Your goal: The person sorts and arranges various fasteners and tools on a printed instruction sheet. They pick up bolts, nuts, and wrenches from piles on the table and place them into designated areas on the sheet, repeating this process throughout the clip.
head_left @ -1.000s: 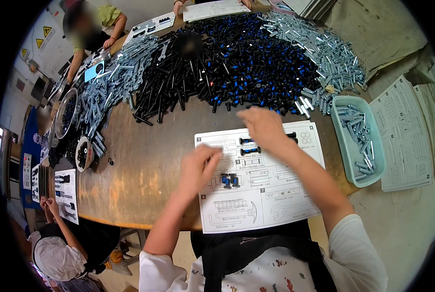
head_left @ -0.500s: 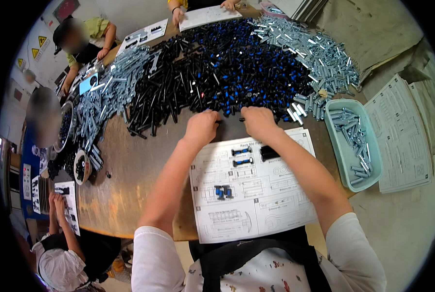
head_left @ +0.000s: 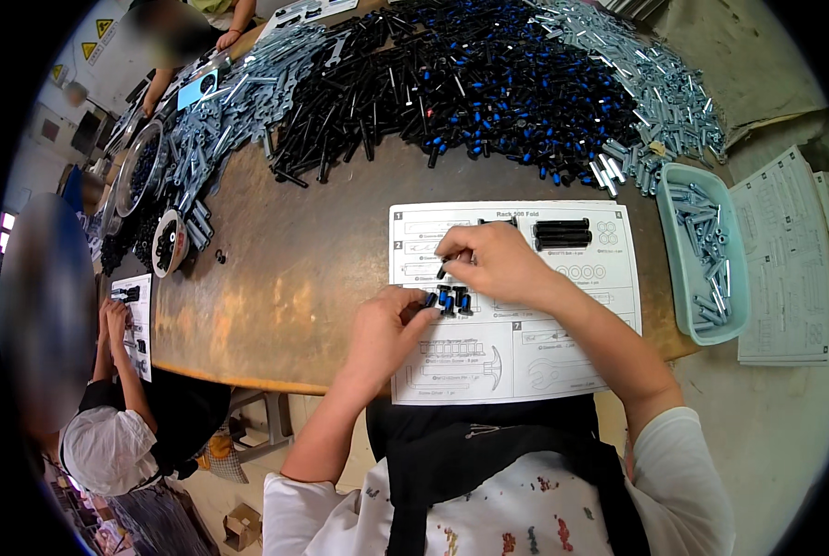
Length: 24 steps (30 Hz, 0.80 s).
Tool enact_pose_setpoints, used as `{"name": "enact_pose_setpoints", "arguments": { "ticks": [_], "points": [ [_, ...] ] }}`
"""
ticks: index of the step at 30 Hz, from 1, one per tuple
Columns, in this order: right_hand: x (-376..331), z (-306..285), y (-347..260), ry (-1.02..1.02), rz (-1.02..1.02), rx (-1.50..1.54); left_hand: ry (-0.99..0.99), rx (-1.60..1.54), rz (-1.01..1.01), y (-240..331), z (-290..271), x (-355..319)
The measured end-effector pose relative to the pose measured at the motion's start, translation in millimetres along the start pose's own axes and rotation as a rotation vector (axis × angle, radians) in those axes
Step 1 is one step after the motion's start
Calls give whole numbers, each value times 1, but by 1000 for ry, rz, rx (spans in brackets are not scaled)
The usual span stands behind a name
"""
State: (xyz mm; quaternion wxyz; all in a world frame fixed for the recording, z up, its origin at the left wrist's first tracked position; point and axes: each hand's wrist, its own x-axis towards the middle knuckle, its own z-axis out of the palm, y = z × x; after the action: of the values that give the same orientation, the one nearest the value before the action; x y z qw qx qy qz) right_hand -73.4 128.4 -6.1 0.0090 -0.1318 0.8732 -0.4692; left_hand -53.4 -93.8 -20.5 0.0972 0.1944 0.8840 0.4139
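A white printed sheet (head_left: 572, 371) with part drawings lies in front of me. My left hand (head_left: 388, 329) rests at its left side, thumb and fingers closed around a short black bolt (head_left: 430, 299) with a blue band. Beside those fingertips a small group of similar blue-banded bolts (head_left: 455, 299) lies on the sheet. Just above that group, my right hand (head_left: 496, 266) pinches another short black bolt (head_left: 442, 271). Longer black bolts (head_left: 563, 233) lie side by side near the sheet's top. My right hand partly covers other bolts there.
A large pile of black and blue-banded bolts (head_left: 488, 83) spreads beyond the sheet. Silver sleeves (head_left: 664, 97) lie at right, near a pale green bin (head_left: 740, 306). Flat silver parts (head_left: 247, 102) and a small bowl (head_left: 175, 243) are at left. Another person's hands (head_left: 115, 320) work at far left.
Both hands have come back from the near edge of the pile to the sheet, and bolts now show in their fingers. The view has shifted, with the pile higher in the picture.
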Motion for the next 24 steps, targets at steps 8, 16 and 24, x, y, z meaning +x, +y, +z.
{"name": "enact_pose_setpoints", "arguments": {
  "ticks": [8, 16, 24],
  "points": [
    [1, 30, -5, -140, -117, -357, 22, -313, -153, -1, 1, -2],
    [31, -34, 38, 264, 15, -384, 116, -25, 259, 18, -3, 124],
    [89, -60, 99, 275, 196, -605, 119, 413, 299, 15, 67, 238]
  ]
}}
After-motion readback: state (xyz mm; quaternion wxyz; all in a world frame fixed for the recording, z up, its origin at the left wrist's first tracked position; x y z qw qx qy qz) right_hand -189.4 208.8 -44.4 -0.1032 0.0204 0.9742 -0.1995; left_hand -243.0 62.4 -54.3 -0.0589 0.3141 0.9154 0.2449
